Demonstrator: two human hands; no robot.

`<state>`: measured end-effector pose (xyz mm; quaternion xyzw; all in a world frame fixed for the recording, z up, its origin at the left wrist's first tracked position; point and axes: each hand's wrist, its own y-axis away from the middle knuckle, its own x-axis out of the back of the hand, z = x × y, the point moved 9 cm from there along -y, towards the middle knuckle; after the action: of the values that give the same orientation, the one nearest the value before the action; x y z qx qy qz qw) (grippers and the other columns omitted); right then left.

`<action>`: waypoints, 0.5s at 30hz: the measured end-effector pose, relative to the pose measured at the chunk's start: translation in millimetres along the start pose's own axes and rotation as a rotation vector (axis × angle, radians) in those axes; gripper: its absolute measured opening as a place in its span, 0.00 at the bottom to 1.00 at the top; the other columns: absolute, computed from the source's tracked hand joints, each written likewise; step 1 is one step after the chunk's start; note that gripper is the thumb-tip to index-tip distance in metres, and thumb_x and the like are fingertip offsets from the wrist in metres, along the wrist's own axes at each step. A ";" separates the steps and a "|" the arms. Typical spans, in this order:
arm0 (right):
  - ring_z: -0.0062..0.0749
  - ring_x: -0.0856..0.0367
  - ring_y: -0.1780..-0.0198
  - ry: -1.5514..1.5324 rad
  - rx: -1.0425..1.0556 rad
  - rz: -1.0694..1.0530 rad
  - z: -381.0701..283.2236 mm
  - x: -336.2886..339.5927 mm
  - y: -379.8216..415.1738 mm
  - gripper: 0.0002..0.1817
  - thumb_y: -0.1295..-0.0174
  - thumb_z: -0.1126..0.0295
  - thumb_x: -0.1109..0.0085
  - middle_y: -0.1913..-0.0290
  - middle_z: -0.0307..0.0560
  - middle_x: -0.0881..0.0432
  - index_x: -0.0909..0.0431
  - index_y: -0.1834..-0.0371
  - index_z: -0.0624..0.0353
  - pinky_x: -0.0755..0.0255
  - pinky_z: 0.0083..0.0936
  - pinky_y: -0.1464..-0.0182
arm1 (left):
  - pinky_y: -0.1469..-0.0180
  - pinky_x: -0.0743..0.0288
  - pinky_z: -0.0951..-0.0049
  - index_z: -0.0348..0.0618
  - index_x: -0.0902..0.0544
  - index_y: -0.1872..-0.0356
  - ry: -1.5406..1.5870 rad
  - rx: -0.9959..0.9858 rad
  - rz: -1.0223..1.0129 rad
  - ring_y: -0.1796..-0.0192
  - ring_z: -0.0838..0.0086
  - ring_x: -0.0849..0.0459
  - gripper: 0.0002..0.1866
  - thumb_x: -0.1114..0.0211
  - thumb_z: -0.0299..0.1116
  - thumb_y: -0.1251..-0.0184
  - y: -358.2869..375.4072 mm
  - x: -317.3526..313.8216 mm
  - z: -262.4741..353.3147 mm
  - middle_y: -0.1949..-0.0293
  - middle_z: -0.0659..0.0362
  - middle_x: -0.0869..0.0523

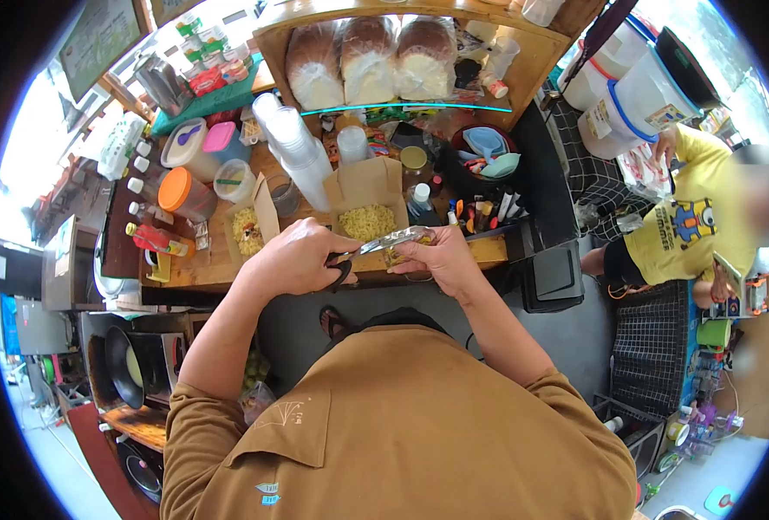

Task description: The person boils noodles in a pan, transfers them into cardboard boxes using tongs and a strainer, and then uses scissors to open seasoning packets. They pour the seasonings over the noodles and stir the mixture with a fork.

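My left hand (296,256) is closed around the dark handles of a pair of scissors (372,246), whose blades point right. In my right hand (447,260), a small shiny sachet (399,252) is pinched, and the blades reach its top. Whether they have cut through it I cannot make out. Just behind the scissors stands an open cardboard box (358,184) holding yellow noodles (367,223). A second cardboard box (266,208) to the left contains noodles with a darker topping (247,232).
Stacked plastic cups (293,143), an orange-lidded tub (185,195) and sauce bottles (163,241) crowd the wooden counter (202,273). Bagged bread (369,61) fills the shelf above. A person in a yellow shirt (705,199) stands at right; a frying pan (124,368) is at left.
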<state>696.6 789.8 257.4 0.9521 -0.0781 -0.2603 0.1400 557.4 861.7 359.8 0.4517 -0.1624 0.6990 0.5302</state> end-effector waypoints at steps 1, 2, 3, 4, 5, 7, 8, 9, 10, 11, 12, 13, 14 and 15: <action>0.28 0.14 0.63 0.023 -0.015 0.001 1.3 1.5 -0.4 0.09 0.38 0.78 0.33 0.60 0.49 0.13 0.17 0.57 0.73 0.11 0.28 0.61 | 0.61 0.24 0.56 0.47 0.13 0.47 -0.003 -0.015 -0.003 0.70 0.50 0.17 0.23 0.23 0.39 0.46 0.2 -1.2 -0.2 0.77 0.48 0.16; 0.27 0.14 0.62 0.047 -0.031 0.002 2.6 2.6 -1.5 0.10 0.38 0.79 0.34 0.59 0.50 0.13 0.17 0.56 0.75 0.11 0.26 0.62 | 0.61 0.24 0.56 0.47 0.13 0.47 0.001 -0.004 -0.001 0.70 0.50 0.17 0.23 0.23 0.39 0.46 0.9 -2.3 -2.2 0.77 0.48 0.16; 0.27 0.14 0.62 0.048 -0.040 -0.007 3.2 1.5 -3.2 0.10 0.38 0.79 0.34 0.59 0.50 0.13 0.17 0.56 0.75 0.11 0.26 0.62 | 0.65 0.27 0.57 0.46 0.13 0.48 0.019 -0.033 0.026 0.74 0.52 0.21 0.23 0.23 0.37 0.47 2.5 -1.3 -0.7 0.79 0.48 0.19; 0.27 0.14 0.63 0.069 -0.031 -0.013 2.9 0.0 -4.6 0.09 0.38 0.79 0.34 0.60 0.50 0.13 0.16 0.57 0.74 0.11 0.26 0.62 | 0.69 0.29 0.59 0.44 0.13 0.48 0.039 -0.061 0.052 0.77 0.53 0.24 0.22 0.23 0.35 0.47 5.0 -0.5 0.8 0.81 0.48 0.21; 0.27 0.14 0.63 0.091 -0.024 -0.022 2.9 -2.3 -6.6 0.08 0.38 0.79 0.34 0.61 0.49 0.13 0.16 0.58 0.74 0.12 0.26 0.63 | 0.69 0.29 0.59 0.44 0.13 0.48 0.045 -0.045 0.055 0.77 0.53 0.24 0.22 0.23 0.35 0.47 7.0 -1.6 -0.5 0.81 0.48 0.21; 0.27 0.14 0.63 0.102 -0.042 -0.063 6.6 -10.8 -11.7 0.08 0.38 0.79 0.34 0.61 0.49 0.13 0.16 0.58 0.73 0.12 0.26 0.63 | 0.70 0.29 0.59 0.45 0.13 0.49 0.070 -0.037 0.090 0.77 0.52 0.25 0.22 0.23 0.35 0.47 12.2 -1.6 -2.2 0.81 0.48 0.22; 0.26 0.14 0.64 0.112 -0.046 -0.091 9.1 -15.7 -14.5 0.07 0.38 0.79 0.34 0.61 0.49 0.13 0.15 0.59 0.72 0.12 0.25 0.63 | 0.70 0.30 0.59 0.48 0.13 0.47 0.082 -0.038 0.104 0.78 0.52 0.25 0.23 0.23 0.34 0.47 14.7 -3.9 -7.0 0.82 0.48 0.22; 0.26 0.14 0.64 0.115 -0.064 -0.110 12.9 -19.2 -17.8 0.07 0.38 0.79 0.34 0.61 0.49 0.13 0.15 0.59 0.72 0.12 0.25 0.63 | 0.70 0.30 0.59 0.48 0.13 0.47 0.091 -0.015 0.112 0.78 0.52 0.25 0.23 0.23 0.34 0.47 19.6 -3.4 -10.4 0.82 0.48 0.22; 0.28 0.14 0.64 0.129 -0.081 -0.135 16.7 -23.1 -21.3 0.07 0.38 0.79 0.34 0.62 0.49 0.13 0.16 0.59 0.72 0.12 0.27 0.62 | 0.70 0.30 0.60 0.50 0.14 0.45 0.083 0.021 0.098 0.78 0.52 0.26 0.24 0.23 0.34 0.47 25.0 -3.3 -12.7 0.82 0.48 0.22; 0.29 0.13 0.65 0.142 -0.096 -0.161 20.6 -27.4 -25.2 0.07 0.38 0.78 0.33 0.62 0.50 0.13 0.16 0.60 0.72 0.11 0.29 0.62 | 0.70 0.30 0.60 0.51 0.14 0.44 0.074 0.056 0.083 0.78 0.52 0.26 0.26 0.23 0.33 0.47 30.6 -4.5 -16.0 0.82 0.48 0.23; 0.28 0.13 0.64 0.145 -0.098 -0.194 26.6 -31.6 -29.6 0.06 0.38 0.79 0.33 0.63 0.48 0.13 0.16 0.61 0.71 0.11 0.29 0.61 | 0.70 0.30 0.60 0.51 0.14 0.44 0.081 0.076 0.092 0.78 0.52 0.26 0.26 0.23 0.33 0.47 36.5 -6.5 -20.0 0.82 0.48 0.23; 0.28 0.13 0.64 0.148 -0.112 -0.211 30.2 -38.7 -31.6 0.06 0.38 0.79 0.33 0.63 0.48 0.13 0.16 0.61 0.71 0.11 0.29 0.61 | 0.70 0.30 0.61 0.53 0.16 0.41 0.089 0.064 0.129 0.79 0.53 0.26 0.28 0.23 0.33 0.47 42.9 -7.2 -21.8 0.82 0.48 0.23; 0.28 0.13 0.64 0.151 -0.131 -0.247 33.2 -49.0 -32.6 0.06 0.39 0.79 0.33 0.62 0.48 0.13 0.15 0.60 0.70 0.11 0.29 0.61 | 0.70 0.30 0.61 0.55 0.17 0.38 0.095 0.052 0.166 0.79 0.54 0.26 0.30 0.24 0.32 0.47 50.0 -6.5 -22.8 0.83 0.48 0.24; 0.28 0.13 0.63 0.154 -0.147 -0.283 36.8 -59.6 -33.7 0.06 0.39 0.79 0.33 0.62 0.48 0.13 0.15 0.60 0.70 0.11 0.29 0.61 | 0.70 0.30 0.61 0.55 0.17 0.38 0.099 0.068 0.175 0.79 0.54 0.26 0.30 0.24 0.32 0.47 57.5 -7.1 -24.3 0.83 0.48 0.24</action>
<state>629.3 826.7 244.9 0.9579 0.0869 -0.2085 0.1770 495.4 852.5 355.4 0.4183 -0.1511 0.7691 0.4590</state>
